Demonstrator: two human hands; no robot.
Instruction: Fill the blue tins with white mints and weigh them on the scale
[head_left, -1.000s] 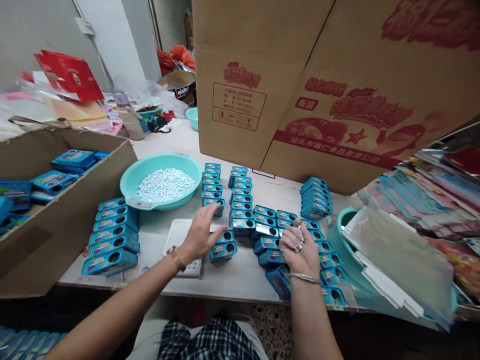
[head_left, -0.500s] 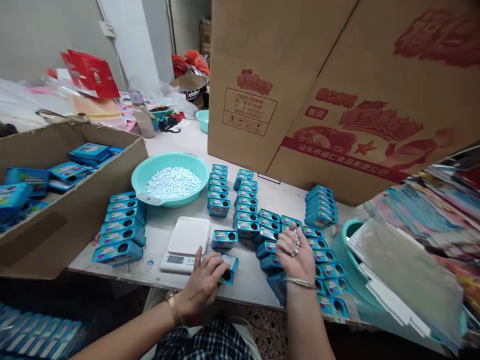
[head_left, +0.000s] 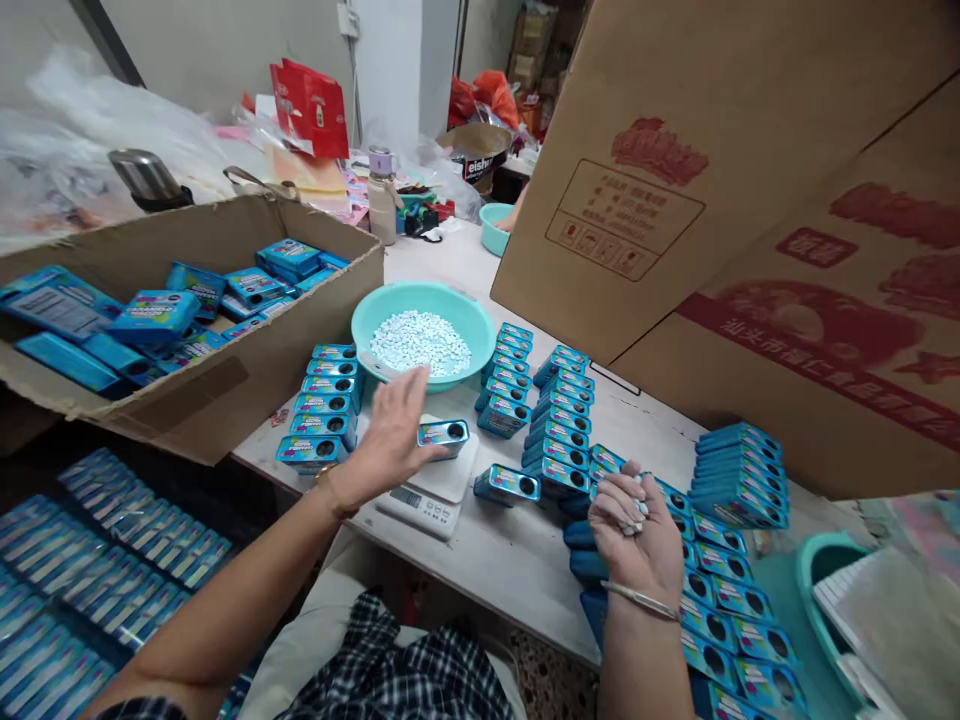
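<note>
My left hand is at the kitchen scale, fingers stretched out and apart. Its thumb is beside a small blue tin with a dark round opening, which stands on the scale's platform. Whether the thumb touches the tin I cannot tell. My right hand is palm up above the rows of tins, its fingers curled around several small white candies. A turquoise basin behind the scale holds a heap of the same candies. One blue tin stands alone right of the scale.
An open carton of blue tins is on the left, with a row of tins beside it. More rows stand in the middle and at right. A large carton blocks the back right. Packed tins lie low at left.
My left hand has brought a blue tin from the table's front edge onto the scale, and its fingers have straightened. My right hand still holds the candies. The view has turned left.
</note>
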